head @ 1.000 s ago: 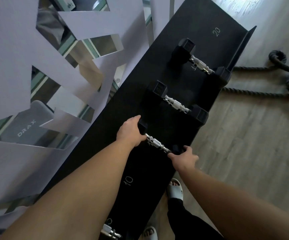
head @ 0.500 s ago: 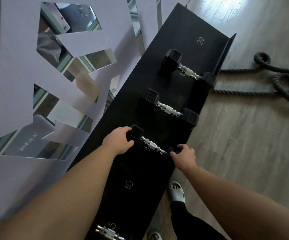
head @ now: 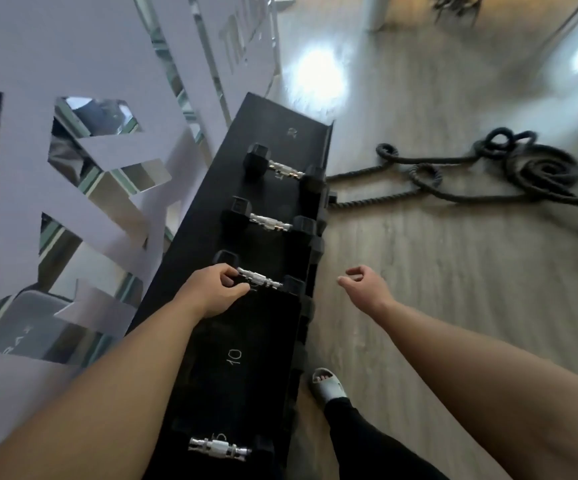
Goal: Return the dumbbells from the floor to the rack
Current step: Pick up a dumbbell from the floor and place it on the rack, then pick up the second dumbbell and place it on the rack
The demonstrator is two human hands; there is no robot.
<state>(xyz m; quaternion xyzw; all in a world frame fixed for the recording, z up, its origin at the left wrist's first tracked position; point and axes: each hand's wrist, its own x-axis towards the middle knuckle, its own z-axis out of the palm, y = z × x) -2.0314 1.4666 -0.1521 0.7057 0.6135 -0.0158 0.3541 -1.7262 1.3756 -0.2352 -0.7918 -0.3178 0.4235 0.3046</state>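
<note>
A black rack (head: 211,344) runs along the wall, marked with white weight numbers. Several black hex dumbbells with chrome handles lie across it. The far one (head: 285,170) and the middle one (head: 269,221) rest untouched. My left hand (head: 211,292) is curled around the left head of the near dumbbell (head: 261,279), fingers at the chrome handle. My right hand (head: 365,287) hovers over the floor to the right of the rack, fingers loosely apart, holding nothing. Another chrome-handled dumbbell (head: 219,448) sits low on the rack near the bottom edge.
A thick black battle rope (head: 481,178) lies coiled on the wooden floor to the right of the rack. A mirrored wall with grey cut-out panels (head: 73,188) stands left of the rack. My sandalled foot (head: 329,386) stands beside the rack's front edge.
My right hand has let go of the near dumbbell's right head and moved away to the right over the floor. The left hand stays on the left head. The view has tilted up.
</note>
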